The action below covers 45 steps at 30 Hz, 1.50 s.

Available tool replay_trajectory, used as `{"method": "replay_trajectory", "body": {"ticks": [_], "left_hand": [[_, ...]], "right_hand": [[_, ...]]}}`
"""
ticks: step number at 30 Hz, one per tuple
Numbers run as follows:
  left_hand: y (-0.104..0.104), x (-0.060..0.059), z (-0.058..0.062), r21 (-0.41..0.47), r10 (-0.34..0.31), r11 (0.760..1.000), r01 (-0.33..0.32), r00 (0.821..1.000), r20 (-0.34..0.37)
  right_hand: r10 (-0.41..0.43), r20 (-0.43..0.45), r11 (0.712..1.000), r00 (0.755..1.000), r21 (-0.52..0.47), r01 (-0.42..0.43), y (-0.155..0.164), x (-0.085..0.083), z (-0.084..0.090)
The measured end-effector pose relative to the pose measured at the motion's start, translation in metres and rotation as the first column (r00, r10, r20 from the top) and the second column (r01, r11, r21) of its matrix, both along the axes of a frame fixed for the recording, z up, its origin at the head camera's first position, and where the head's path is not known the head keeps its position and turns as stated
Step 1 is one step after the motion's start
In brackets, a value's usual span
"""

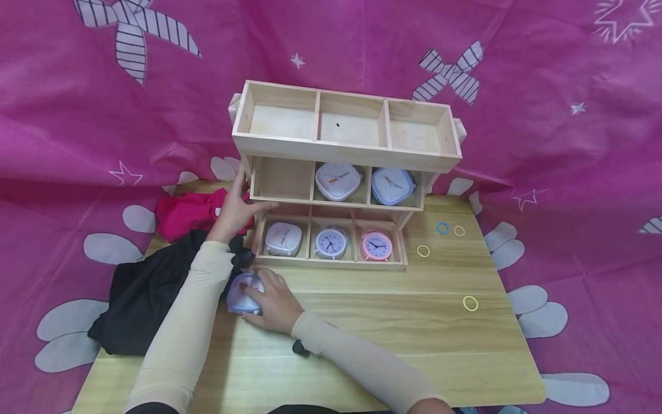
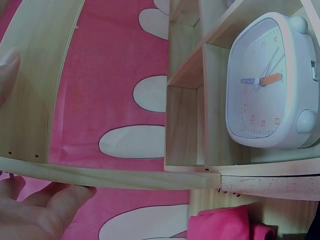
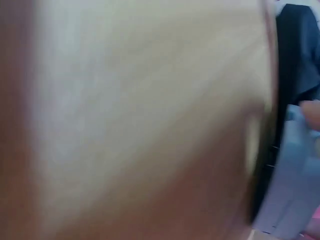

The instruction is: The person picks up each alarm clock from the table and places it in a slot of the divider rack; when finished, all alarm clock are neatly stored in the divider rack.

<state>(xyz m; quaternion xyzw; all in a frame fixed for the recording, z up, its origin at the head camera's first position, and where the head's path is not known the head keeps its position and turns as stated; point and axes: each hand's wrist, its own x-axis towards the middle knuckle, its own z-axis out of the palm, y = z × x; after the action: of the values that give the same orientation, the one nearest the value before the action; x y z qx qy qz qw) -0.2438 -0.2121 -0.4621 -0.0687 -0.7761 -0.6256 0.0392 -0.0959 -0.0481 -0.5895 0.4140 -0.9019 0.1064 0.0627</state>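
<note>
backdrop (image 1: 517,115): pink cloth with white petal and star prints, hung behind and draped under everything.
worktop (image 1: 393,339): light wood, carries all the items.
rack (image 1: 345,142): three-tier stepped wooden organiser, three compartments per tier, standing at the back-centre of the worktop; top tier holds no clocks.
middle tier: left compartment (image 1: 281,179) vacant; white square clock (image 1: 338,180) in the centre one, blue-rimmed clock (image 1: 392,186) in the right one.
bottom tier: white clock (image 1: 283,238) left, round pale clock (image 1: 331,242) centre, pink clock (image 1: 376,245) right (each lies face-up, so the dials read from above).
black cloth (image 1: 142,305): crumpled on the worktop's left side, partly under the left forearm.
red cloth (image 1: 188,213): bunched just behind the black one, touching the rack's left side.
left hand (image 1: 234,210): at the rack's left end, fingers (image 2: 10,67) spread wide and pressed flat along the side panel, thumb along the middle tier's front edge; reads as bracing the rack so it stays put.
right hand (image 1: 273,302): on the worktop just in front of the bottom tier, fingers curled over and gripping the blue clock (image 1: 242,294).
blue clock: pale blue, lying on the worktop under the right hand, near the rack's lower-left corner, touching the black cloth's edge (right wrist view too blurred to add detail).
rings: blue ring (image 1: 442,228) and three yellow rings (image 1: 470,303) loose on the worktop right of the rack, well apart from both hands.
</note>
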Motion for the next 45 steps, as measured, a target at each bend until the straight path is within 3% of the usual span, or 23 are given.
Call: {"method": "replay_trajectory", "body": {"ticks": [6,14,18,22,25,30,34,36,38,45], "left_hand": [[0.004,0.005,0.011,0.025,-0.012,1.000,0.011,1.000,0.021],[0.001,0.002,0.003,-0.010,-0.001,1.000,0.001,1.000,0.015],[-0.001,0.002,0.001,-0.018,0.003,1.000,-0.003,1.000,0.005],[-0.001,0.003,0.000,-0.029,0.010,1.000,-0.010,1.000,-0.002],[-0.001,0.002,0.000,-0.021,0.010,1.000,-0.010,1.000,-0.010],[-0.002,0.001,-0.001,0.002,0.001,1.000,-0.001,1.000,-0.008],[-0.003,0.001,-0.002,0.013,-0.008,1.000,0.008,1.000,-0.006],[-0.003,0.001,-0.002,0.016,-0.010,1.000,0.010,1.000,-0.006],[-0.003,0.001,-0.003,0.013,-0.010,1.000,0.010,1.000,-0.014],[-0.002,-0.001,-0.002,0.010,-0.019,1.000,0.019,0.999,-0.038]], "right_hand": [[0.032,0.123,0.999,0.992,-0.026,-0.029,0.020,0.006,0.001],[0.018,0.359,0.988,0.933,-0.149,0.038,0.043,0.019,0.005],[0.024,0.379,0.963,0.925,-0.257,0.081,0.053,0.022,0.007],[0.054,0.239,0.915,0.969,-0.400,0.047,0.064,0.014,0.025],[0.049,0.095,0.853,0.994,-0.521,0.008,0.070,0.000,0.052],[-0.055,-0.046,0.719,0.997,-0.695,0.008,0.074,-0.033,0.099],[-0.142,-0.051,0.653,0.989,-0.755,0.054,0.069,-0.065,0.130],[-0.185,-0.047,0.646,0.982,-0.758,0.086,0.064,-0.081,0.143],[-0.234,-0.050,0.660,0.971,-0.741,0.121,0.059,-0.094,0.153],[-0.357,-0.064,0.764,0.932,-0.594,0.252,0.041,-0.129,0.168]]}}
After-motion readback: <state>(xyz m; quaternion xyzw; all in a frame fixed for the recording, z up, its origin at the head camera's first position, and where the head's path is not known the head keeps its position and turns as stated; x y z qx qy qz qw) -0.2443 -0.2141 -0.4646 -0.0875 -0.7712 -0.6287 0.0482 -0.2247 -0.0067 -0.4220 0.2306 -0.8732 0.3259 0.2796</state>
